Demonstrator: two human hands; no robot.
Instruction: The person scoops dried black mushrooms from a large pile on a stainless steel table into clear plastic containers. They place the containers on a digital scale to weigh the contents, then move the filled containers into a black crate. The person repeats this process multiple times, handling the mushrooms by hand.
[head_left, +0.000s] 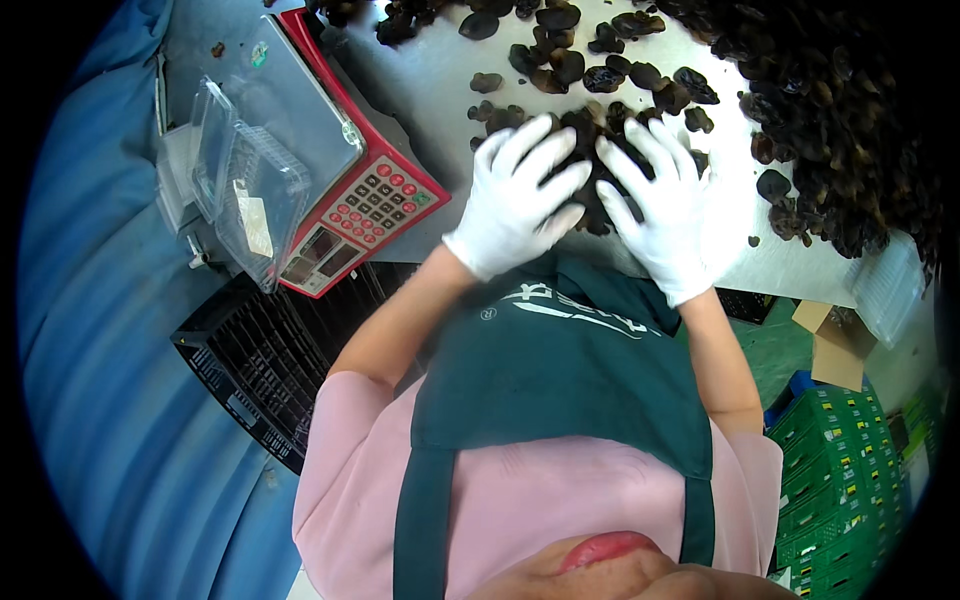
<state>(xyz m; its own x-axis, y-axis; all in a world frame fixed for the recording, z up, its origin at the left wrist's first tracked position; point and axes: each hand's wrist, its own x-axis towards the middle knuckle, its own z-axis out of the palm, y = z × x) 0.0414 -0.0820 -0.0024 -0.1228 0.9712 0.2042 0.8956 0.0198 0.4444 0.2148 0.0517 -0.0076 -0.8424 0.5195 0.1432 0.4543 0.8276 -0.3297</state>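
Note:
My left hand (525, 196), in a white glove, lies palm down with its fingers spread over a small heap of dark wood ear mushrooms (592, 214). Facing it from the other side, my right hand (660, 206), gloved the same way, touches that heap with its fingers apart. Neither hand shows anything gripped, though the fingers and palms hide part of the heap. Loose mushrooms (568, 66) are scattered just beyond my fingertips on the metal tabletop (435, 82).
A large mushroom pile (832, 142) covers the right side. At left stands a red weighing scale (390, 199) with a clear plastic clamshell box (259, 195) against it. Clear plastic trays (889, 285), a cardboard box (840, 352), green crates (832, 480) and a black crate (247, 367) sit around.

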